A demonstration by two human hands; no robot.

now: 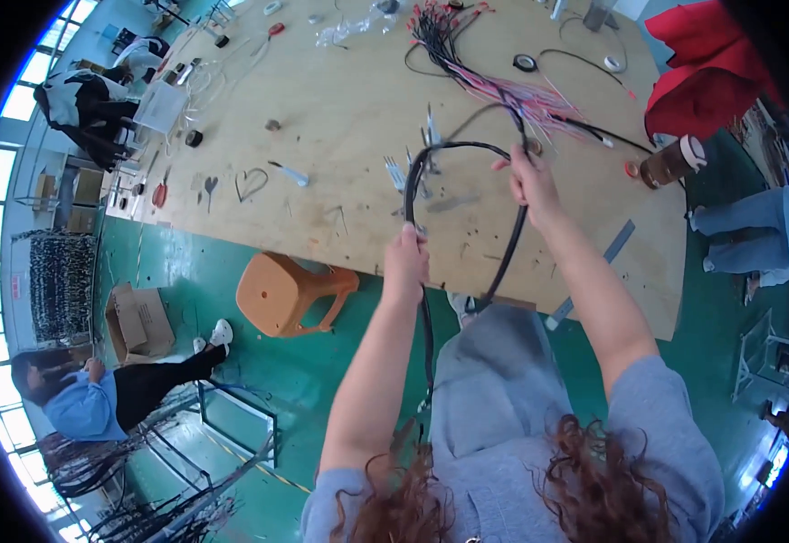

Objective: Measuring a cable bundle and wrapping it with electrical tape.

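Note:
A thick black cable runs between my two hands and bends into an open arch above the near part of the wooden table. My left hand is closed around one side of it, and a length hangs below that fist toward the floor. Farther up and to the right, my right hand grips the other side, with more cable dropping from it past the table edge. Behind the arch lie several slim metal tools, partly covered by the cable. A bundle of black, red and pink wires is spread beyond my right hand.
A steel ruler and a brown bottle are at the right. A utility knife, red-handled scissors and a black tape roll lie about. An orange stool stands at the near edge. A person sits at left.

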